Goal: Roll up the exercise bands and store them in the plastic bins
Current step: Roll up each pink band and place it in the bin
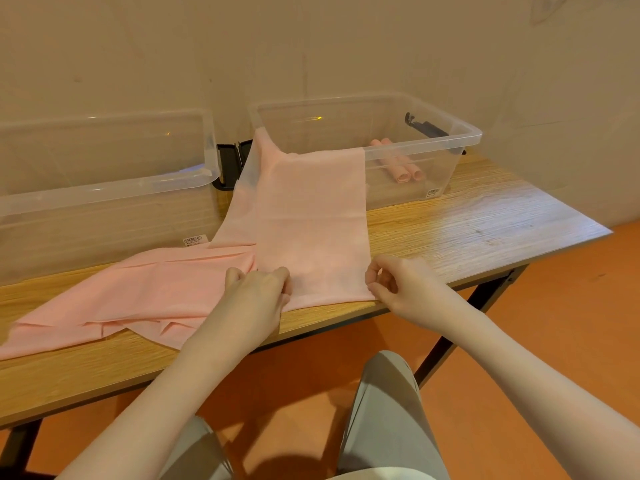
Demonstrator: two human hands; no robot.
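Wood-grain table point(467, 223) carries two clear bins; the pink band point(308, 216) drapes from the right bin point(415, 147) (rolled bands already inside) to the near edge. Thin, limp and probably stretchy, it is best taken at its near corners, where the left hand point(258, 289) and right hand point(398, 285) pinch it.

Head view, sole camera: worn at head height by a seated person, facing forward and down, wide-angle with bowed edges. Close to the near edge of the wooden table point(467, 233); forearms and knees fill the lower frame, the wall point(311, 46) closes the top. No second view to overlap.
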